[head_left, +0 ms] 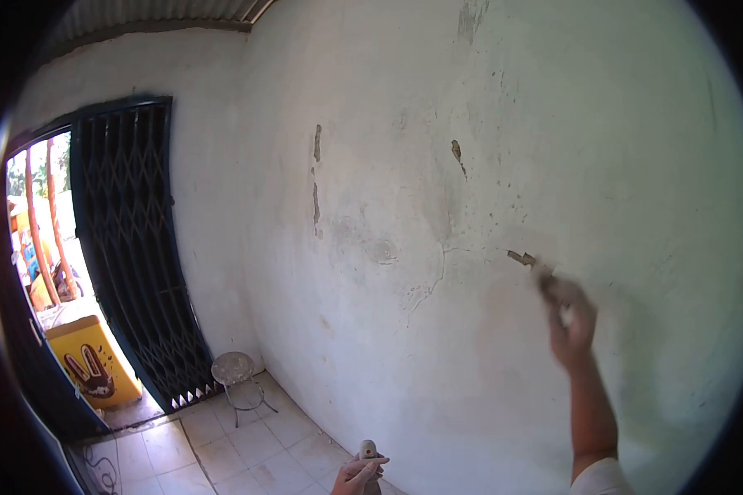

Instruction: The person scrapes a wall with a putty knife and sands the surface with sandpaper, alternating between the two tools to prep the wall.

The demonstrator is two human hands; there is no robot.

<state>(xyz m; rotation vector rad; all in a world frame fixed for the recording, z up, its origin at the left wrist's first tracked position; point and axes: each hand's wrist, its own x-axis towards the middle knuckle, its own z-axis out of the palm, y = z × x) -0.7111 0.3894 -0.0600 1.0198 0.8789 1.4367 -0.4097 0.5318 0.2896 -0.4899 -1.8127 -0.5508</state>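
My right hand (571, 318) is raised against the white wall (371, 346), its fingers closed round a small scraper-like tool (541, 271), blurred by motion. The tool's end is beside a short dark gouge (520, 258) in the plaster. Low in the view, my left hand (361, 477) is closed round a pale, rounded object (367, 450) with a small dark spot on it; its lower part is hidden by the fingers. Cracks and chipped patches (317, 202) mark the wall to the left, and another dark chip (456, 152) lies higher up.
A round stool (233, 368) stands on the tiled floor (264, 429) near the corner. Farther left are a dark folding metal gate (132, 247), a yellow box (95, 363) in the doorway and a cable (103, 470) on the floor.
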